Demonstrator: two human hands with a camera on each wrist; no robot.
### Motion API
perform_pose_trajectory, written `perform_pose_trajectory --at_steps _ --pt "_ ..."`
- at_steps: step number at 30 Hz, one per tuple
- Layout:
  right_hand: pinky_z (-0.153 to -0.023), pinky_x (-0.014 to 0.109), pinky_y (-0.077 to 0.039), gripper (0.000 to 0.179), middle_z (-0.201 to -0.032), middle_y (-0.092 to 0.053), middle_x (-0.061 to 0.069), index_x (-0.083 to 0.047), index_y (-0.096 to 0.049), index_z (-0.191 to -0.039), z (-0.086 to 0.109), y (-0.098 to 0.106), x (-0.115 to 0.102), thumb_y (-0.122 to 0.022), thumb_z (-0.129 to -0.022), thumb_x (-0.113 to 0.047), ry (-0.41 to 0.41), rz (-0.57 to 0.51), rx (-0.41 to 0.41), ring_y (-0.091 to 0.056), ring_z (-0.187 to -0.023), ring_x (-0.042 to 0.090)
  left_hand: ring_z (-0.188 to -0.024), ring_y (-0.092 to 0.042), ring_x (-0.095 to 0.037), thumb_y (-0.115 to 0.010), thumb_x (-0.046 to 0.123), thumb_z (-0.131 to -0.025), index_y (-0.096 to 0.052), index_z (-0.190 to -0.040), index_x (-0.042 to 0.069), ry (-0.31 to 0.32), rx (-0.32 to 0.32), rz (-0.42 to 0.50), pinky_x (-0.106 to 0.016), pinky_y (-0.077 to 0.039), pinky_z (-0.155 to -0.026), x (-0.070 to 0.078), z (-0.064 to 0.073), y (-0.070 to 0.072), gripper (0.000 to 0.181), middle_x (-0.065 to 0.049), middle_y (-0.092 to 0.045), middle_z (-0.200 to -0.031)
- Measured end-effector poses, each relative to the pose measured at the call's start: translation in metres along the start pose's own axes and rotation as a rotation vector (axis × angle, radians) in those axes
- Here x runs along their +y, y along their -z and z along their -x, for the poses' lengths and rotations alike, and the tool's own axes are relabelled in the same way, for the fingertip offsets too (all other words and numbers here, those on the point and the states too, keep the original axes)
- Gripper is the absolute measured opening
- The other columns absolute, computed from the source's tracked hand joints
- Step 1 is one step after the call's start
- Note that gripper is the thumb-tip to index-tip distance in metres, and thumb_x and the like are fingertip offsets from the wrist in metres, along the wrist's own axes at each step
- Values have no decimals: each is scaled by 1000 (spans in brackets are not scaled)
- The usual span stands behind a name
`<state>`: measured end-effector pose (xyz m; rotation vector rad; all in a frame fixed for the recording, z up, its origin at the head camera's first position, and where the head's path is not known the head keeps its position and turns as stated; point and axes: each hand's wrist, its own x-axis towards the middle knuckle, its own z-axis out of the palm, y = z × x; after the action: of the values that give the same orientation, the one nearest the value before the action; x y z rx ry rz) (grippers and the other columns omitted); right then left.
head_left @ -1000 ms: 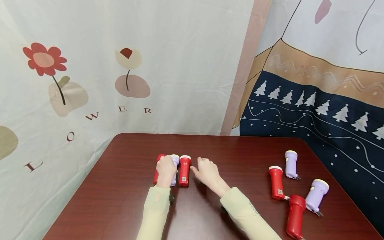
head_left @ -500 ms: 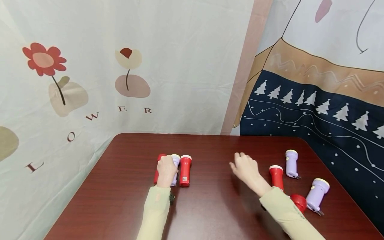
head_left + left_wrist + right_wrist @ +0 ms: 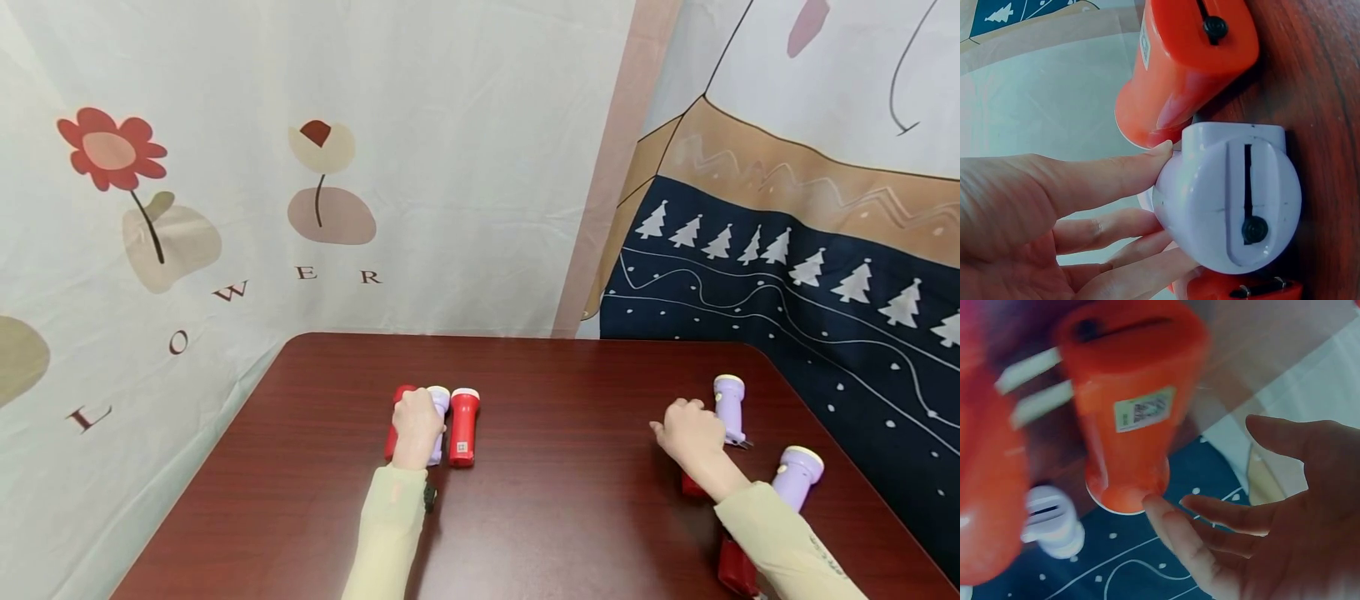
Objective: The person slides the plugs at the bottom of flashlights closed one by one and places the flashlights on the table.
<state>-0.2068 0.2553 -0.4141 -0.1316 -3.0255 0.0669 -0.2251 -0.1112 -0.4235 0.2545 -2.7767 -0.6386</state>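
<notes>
My left hand [image 3: 417, 425] holds a lavender flashlight [image 3: 1229, 194], thumb on one side and fingers on the other. Red flashlights flank it: one [image 3: 464, 427] to its right, the other [image 3: 402, 392] to its left and partly hidden by the hand. Over on the right side, my right hand [image 3: 693, 437] is above a red flashlight [image 3: 1135, 437], which it mostly covers in the head view. The right wrist view has the thumb spread away from the fingers, with fingertips close to the flashlight's wide head end.
Beyond the right hand lies a lavender flashlight [image 3: 729, 406], and another [image 3: 797, 475] is farther right. A red flashlight [image 3: 737, 568] is partly under the right sleeve. Plug prongs stick out from some tail ends. Printed curtains hang behind the brown table [image 3: 555, 517].
My right hand has moved right, from beside the row of flashlights to above the red one on the right. The left hand has stayed on the lavender flashlight.
</notes>
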Motion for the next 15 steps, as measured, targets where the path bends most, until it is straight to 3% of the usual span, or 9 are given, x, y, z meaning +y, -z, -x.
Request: perform_pose_trajectory --at_steps 7,15 --pt "-56 54 -52 51 -80 -53 35 20 -51 -89 2 2 14 -69 -82 -27 2 -55 -11 -58 -64 44 -66 -65 -40 -82 5 -63 -66 -79 -9 -2 1 -4 -46 -55 -56 0 1 0 27 -25 -66 -75" --pt "-63 56 -51 31 -88 -63 30 7 -66 -87 0 11 26 -68 -82 -24 -4 -71 -159 -58 -69 34 -68 -65 -41 -82 6 -63 -66 -81 -10 4 -8 -12 -46 -55 -59 -1 -2 -1 29 -25 -65 -76"
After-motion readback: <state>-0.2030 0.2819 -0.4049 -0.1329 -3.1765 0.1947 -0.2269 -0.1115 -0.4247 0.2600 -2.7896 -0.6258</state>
